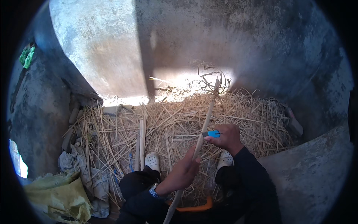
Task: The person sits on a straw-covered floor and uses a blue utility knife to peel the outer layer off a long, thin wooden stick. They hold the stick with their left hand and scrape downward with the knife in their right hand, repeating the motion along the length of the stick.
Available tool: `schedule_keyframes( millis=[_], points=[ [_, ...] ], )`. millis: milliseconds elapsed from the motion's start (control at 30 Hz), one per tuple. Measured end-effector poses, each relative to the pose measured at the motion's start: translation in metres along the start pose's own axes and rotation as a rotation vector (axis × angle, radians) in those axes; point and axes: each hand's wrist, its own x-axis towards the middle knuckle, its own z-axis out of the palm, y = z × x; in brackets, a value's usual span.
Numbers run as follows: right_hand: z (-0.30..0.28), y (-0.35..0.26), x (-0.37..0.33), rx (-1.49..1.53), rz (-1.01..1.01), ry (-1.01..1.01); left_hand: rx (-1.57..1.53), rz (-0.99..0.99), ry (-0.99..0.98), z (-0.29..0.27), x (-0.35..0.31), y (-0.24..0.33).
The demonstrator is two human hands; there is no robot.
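Observation:
My left hand grips a long thin cane stalk that runs from near my lap up to a curled, peeling tip at the top. My right hand holds a small blue-handled tool pressed against the stalk just above my left hand. A watch sits on my left wrist. Both my feet wear white perforated clogs, planted on the straw below the hands.
A heap of dry straw covers the ground ahead. Grey concrete walls enclose it. Crumpled cloth and a yellow-green sack lie at the lower left. An orange curved object lies under my arms. A second split stalk rests on the straw.

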Motion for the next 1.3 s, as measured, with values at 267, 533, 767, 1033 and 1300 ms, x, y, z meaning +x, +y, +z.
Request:
schedule_keyframes(
  millis=[267, 533, 767, 1033, 1300],
  points=[
    [0.001, 0.022, 0.008, -0.108, 0.021, 0.061, 0.004, 0.138, 0.042, 0.007, 0.004, -0.015],
    [-0.002, 0.053, 0.014, -0.171, 0.224, 0.08, 0.045, 0.161, 0.03, 0.019, -0.001, -0.011],
    [-0.017, 0.079, 0.019, -0.257, 0.519, 0.08, -0.061, 0.123, -0.048, 0.032, -0.002, -0.015],
    [-0.028, 0.0, -0.004, -0.02, 0.205, -0.149, -0.206, -0.023, 0.006, 0.007, 0.004, -0.021],
    [-0.013, -0.012, 0.0, -0.014, 0.127, -0.122, -0.24, -0.007, 0.026, 0.0, -0.003, -0.009]
  ],
)
